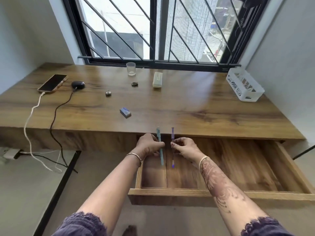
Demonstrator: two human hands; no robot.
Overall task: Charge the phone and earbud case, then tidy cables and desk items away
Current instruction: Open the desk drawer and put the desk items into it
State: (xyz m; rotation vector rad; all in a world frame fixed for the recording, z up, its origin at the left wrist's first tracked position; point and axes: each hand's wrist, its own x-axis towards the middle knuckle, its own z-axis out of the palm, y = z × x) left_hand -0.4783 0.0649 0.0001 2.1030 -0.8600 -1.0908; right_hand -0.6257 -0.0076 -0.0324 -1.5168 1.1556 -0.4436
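Two pens, both light, stiff and slim, likely slick plastic; best pinched mid-barrel, as now. Teal pen (160, 148) in the left hand (148, 145), purple pen (173, 161) with darker tip in the right hand (186, 149). Fingers (179, 141) narrow, curled round each barrel. Pens held near upright, side by side but apart, over the left end of the open drawer (170, 191), just below the surface (170, 106) edge. Phone (52, 83) and earbud case (78, 85) far left, cabled.
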